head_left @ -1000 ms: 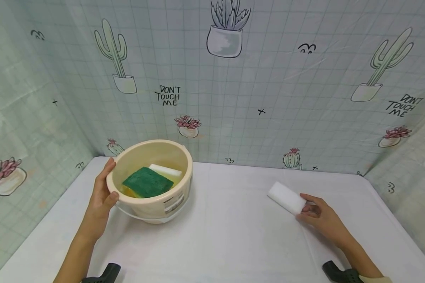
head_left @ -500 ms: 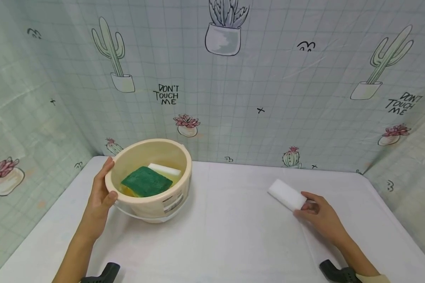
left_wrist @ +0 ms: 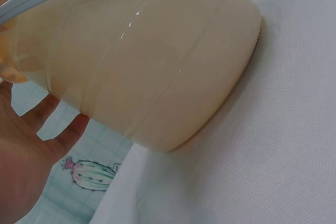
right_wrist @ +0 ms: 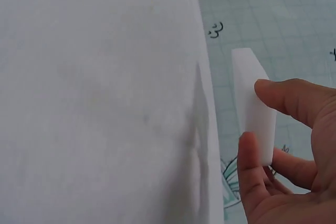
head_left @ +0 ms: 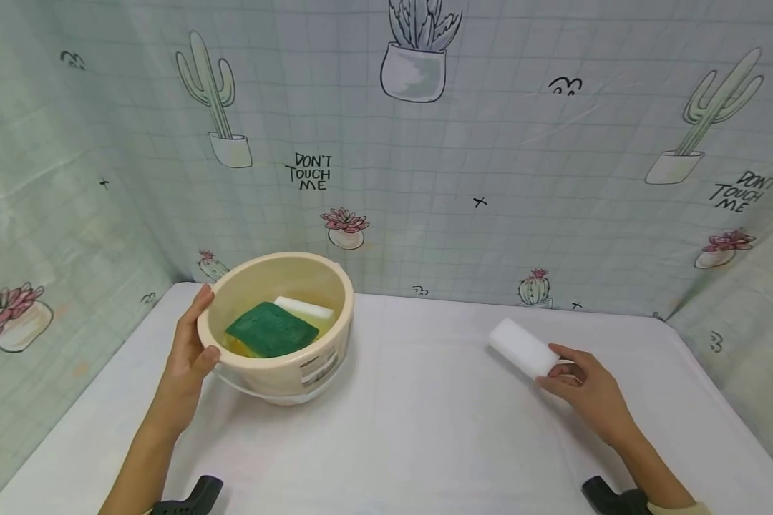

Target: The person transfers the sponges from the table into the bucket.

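A cream bucket (head_left: 277, 375) stands at the left of the table, holding a green-and-yellow scouring sponge (head_left: 272, 330) and a white sponge block (head_left: 304, 308). My left hand (head_left: 183, 357) grips the bucket's left side, thumb at the front of the rim and fingers further back. In the left wrist view, fingertips (left_wrist: 79, 121) touch the bucket's outer wall. On the right, my right hand (head_left: 586, 390) pinches the near end of another white sponge block (head_left: 522, 347) between thumb and fingers. That block is tilted and slightly above the table, with a shadow beneath it.
A white cloth (head_left: 425, 415) covers the table. Grid-patterned curtains (head_left: 425, 164) with printed cacti rise behind the table and at both sides. The bucket's pale handle (head_left: 245, 390) hangs down around its front.
My right hand has raised the white sponge block slightly off the table and tilted it. My left hand and the bucket stay in place; the head view shifts a little.
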Action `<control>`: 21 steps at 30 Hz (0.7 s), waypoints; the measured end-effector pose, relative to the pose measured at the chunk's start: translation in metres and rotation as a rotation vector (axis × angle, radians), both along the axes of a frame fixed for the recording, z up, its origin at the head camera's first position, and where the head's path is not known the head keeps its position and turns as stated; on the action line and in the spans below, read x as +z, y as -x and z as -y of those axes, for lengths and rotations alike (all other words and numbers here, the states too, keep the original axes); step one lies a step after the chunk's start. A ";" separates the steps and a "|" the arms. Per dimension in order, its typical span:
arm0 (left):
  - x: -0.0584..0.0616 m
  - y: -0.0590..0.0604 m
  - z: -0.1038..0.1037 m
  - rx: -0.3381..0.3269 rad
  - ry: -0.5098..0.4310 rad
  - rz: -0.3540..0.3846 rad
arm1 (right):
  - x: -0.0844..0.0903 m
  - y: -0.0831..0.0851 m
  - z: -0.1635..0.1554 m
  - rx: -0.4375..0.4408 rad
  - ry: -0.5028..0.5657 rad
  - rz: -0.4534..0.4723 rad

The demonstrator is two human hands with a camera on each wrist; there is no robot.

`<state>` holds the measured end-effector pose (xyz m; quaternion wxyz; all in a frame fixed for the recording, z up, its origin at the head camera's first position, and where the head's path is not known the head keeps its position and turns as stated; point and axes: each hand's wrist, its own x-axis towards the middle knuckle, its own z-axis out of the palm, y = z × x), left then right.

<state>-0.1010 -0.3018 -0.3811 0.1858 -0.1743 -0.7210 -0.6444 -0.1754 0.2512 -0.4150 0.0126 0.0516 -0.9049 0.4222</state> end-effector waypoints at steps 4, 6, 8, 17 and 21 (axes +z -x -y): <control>0.001 0.000 -0.001 0.009 0.011 0.002 | 0.007 -0.002 0.012 0.037 0.023 0.002; 0.001 -0.001 -0.002 0.020 0.018 0.007 | 0.009 -0.001 0.017 0.059 0.026 -0.012; 0.001 -0.001 -0.002 0.030 0.022 0.014 | 0.012 0.000 0.020 0.077 0.025 -0.034; 0.001 -0.001 -0.002 0.022 0.012 0.006 | 0.032 0.002 0.038 0.113 0.042 -0.066; 0.001 -0.001 -0.002 0.029 0.020 0.015 | 0.037 0.003 0.050 0.140 0.074 -0.081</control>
